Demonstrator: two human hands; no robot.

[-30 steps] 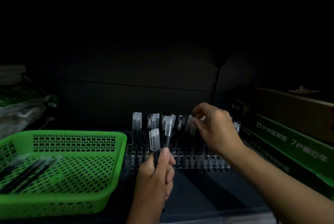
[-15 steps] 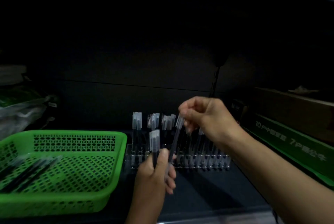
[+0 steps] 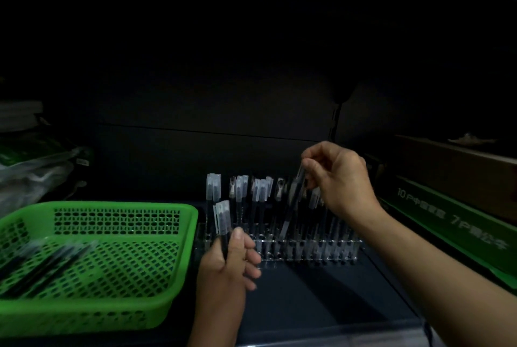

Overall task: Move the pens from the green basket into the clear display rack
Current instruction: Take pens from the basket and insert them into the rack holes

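Pens on their way from basket to rack, one pinched for slotting.

Loose pens (image 3: 47, 265) lie at the left end of the green basket (image 3: 126, 205). Just right of it, the left hand (image 3: 226, 268) grips a small bundle of capped pens (image 3: 222, 215) upright by the lower barrels. Behind it stands the clear display rack (image 3: 347, 251), many slots filled. The right hand (image 3: 341, 178) pinches one pen (image 3: 291, 212) near its cap, tilted, with its tip down among the slots. These pens look light, stiff and smooth, so a fingertip pinch high on the barrel should steer them best.

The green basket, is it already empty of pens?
No, several dark pens lie on the floor of the green basket, toward its left side.
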